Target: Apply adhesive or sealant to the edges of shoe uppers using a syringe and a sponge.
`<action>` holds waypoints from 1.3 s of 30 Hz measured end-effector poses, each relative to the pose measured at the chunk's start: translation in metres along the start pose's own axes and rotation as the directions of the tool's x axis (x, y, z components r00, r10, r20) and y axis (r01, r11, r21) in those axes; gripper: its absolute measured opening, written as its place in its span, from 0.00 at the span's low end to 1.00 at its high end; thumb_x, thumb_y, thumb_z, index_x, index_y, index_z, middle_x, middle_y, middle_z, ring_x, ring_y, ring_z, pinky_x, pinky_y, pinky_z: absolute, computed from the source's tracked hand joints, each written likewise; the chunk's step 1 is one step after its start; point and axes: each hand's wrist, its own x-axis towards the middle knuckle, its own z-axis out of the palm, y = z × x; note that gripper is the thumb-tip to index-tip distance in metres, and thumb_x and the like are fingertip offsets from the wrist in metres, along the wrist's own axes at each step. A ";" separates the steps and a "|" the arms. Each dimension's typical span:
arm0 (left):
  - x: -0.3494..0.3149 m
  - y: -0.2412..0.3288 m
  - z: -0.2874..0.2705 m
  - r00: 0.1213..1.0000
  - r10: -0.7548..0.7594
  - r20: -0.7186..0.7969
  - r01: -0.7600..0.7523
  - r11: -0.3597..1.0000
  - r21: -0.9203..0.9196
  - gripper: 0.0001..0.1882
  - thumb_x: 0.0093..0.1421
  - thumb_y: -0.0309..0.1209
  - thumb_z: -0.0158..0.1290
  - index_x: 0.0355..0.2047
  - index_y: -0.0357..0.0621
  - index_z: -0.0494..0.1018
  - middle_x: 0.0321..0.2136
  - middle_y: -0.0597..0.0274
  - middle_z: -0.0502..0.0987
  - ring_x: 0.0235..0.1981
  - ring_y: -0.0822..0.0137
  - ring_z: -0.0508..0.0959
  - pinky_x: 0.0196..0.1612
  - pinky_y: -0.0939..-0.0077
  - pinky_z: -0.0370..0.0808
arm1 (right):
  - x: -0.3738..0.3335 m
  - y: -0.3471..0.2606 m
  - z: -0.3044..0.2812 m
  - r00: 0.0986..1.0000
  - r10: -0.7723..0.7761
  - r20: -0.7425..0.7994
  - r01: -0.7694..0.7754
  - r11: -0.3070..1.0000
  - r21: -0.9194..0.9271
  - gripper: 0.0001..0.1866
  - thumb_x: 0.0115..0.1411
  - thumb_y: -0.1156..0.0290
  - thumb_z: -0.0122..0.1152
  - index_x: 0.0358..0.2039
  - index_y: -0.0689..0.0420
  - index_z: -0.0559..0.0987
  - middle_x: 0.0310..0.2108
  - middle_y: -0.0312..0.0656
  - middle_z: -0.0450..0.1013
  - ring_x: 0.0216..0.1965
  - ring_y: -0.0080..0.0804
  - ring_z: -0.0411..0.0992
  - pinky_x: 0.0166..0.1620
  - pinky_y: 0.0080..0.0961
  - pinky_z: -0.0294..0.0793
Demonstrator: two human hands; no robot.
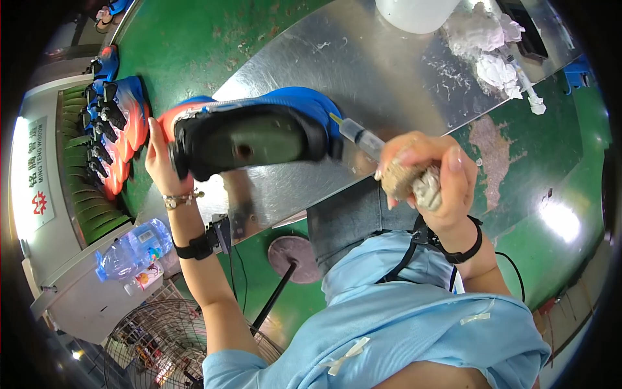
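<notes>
Blue and orange, the shoe (249, 133) sits tipped on its side above the steel table (363, 71), its dark sole face turned up toward us. Our left hand (159, 159) is clamped around the toe end, while our right hand (424, 172) is closed tight on a syringe (363, 137) wrapped in a crusted rag, its tip touching the heel edge of the shoe. The two hands stand well apart, one at each end.

We judge the main risk to be the needle tip skating off the seam: the shoe is held at one end only, so a firm push could swing the heel away. Too hard a squeeze could also flood the edge and smear the blue upper. The rag looks caked, so our grip on the barrel may slip.

Behind the shoe, white wads of tissue (492, 48) and a white tub (414, 13) lie on the table, and a row of matching shoes (113, 129) waits on the green conveyor (97, 214) to our left, near a water bottle (133, 249).
</notes>
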 end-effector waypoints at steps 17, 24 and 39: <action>-0.194 0.038 -0.058 0.735 -0.623 0.268 0.655 0.755 -0.040 0.18 0.61 0.34 0.41 0.44 0.30 0.64 0.33 0.56 0.74 0.31 0.69 0.77 0.31 0.78 0.78 | 0.000 0.012 0.025 0.977 0.168 -0.131 -0.171 0.985 -0.011 0.23 0.64 0.60 0.30 0.32 0.66 0.72 0.19 0.41 0.70 0.13 0.17 0.63 0.15 0.10 0.59; -0.236 0.018 -0.016 0.642 -0.582 0.499 0.752 0.605 -0.262 0.22 0.52 0.31 0.53 0.44 0.32 0.62 0.36 0.57 0.73 0.36 0.70 0.75 0.42 0.76 0.72 | -0.014 0.004 0.030 0.968 0.203 -0.148 -0.207 0.978 -0.018 0.23 0.64 0.59 0.31 0.30 0.64 0.73 0.18 0.40 0.70 0.13 0.18 0.64 0.14 0.11 0.58; -0.243 0.003 0.014 0.656 -0.385 0.650 0.704 0.622 -0.342 0.30 0.44 0.34 0.60 0.44 0.32 0.63 0.38 0.56 0.72 0.38 0.67 0.74 0.44 0.72 0.70 | -0.031 -0.033 0.039 0.922 0.360 -0.140 -0.370 0.928 -0.048 0.25 0.64 0.59 0.28 0.33 0.65 0.72 0.18 0.41 0.69 0.13 0.19 0.63 0.15 0.12 0.58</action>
